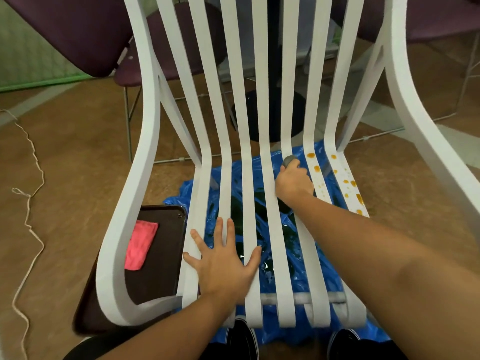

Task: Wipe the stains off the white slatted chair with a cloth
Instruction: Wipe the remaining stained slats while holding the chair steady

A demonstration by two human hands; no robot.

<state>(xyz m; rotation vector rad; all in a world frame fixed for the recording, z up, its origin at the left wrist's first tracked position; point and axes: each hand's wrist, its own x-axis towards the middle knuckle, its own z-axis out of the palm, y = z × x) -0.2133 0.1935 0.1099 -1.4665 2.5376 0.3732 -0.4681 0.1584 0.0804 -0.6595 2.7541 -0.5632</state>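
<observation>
1. Right hand is curled tight round a wadded grey cloth. Only a small nub shows past the knuckles, pressed on a slat at the back of the seat. With so little fabric exposed, knuckles may rub the slat instead of cloth, or the wad may slip down through a gap.
2. Orange stains lie just right of the cloth, on the two rightmost slats, running from the seat bend toward the front edge. The cloth does not appear to touch them yet. A wad this small probably loads up fast and may smear orange along the white rather than lift it.
3. Open gaps between slats: residue pushed sideways could go over the edges onto faces hidden from here.
4. Left hand lies flat, fingers spread, across the left slats of the white slatted chair near the front, gripping nothing. It reads as a brace. If it lifts, hard scrubbing may shift the chair.
5. Blue plastic sheet under the seat looks glossy, possibly wet. Shoes stand at its near edge, so slipping is a risk.
6. Dark tray holding a pink cloth sits on the floor at left, with a cord trailing beyond. Both are trip hazards.
</observation>
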